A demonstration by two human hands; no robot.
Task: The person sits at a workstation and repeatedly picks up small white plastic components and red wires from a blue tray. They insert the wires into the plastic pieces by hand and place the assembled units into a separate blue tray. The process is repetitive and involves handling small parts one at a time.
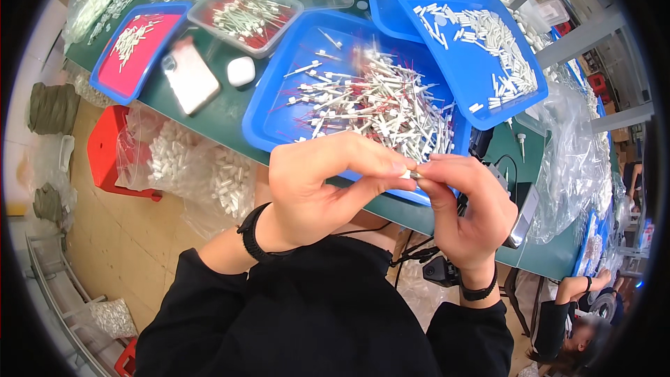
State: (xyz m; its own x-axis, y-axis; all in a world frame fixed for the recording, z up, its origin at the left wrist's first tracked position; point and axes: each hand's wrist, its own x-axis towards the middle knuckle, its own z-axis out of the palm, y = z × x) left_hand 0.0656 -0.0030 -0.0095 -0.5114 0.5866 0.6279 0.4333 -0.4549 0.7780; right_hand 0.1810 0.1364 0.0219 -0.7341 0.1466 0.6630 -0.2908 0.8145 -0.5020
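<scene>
My left hand (pixel 324 185) and my right hand (pixel 471 206) meet in front of me, above the near edge of a large blue tray (pixel 259 115). Thumb and forefinger of each are pinched together on a small white piece (pixel 405 174), mostly covered by the fingertips. Its exact kind cannot be made out. Behind my hands, the tray holds a heap of thin white stick-like parts (pixel 391 108), many with fine red strands. A patch near the heap's top is blurred.
Overlapping the tray's right is a blue tray (pixel 457 49) of short white tubes. Farther left are a clear tub (pixel 202 10) of similar parts, a phone (pixel 190 78), a white rounded case (pixel 241 71) and a pink-lined blue tray (pixel 112 84). Another person (pixel 565 324) works at far right.
</scene>
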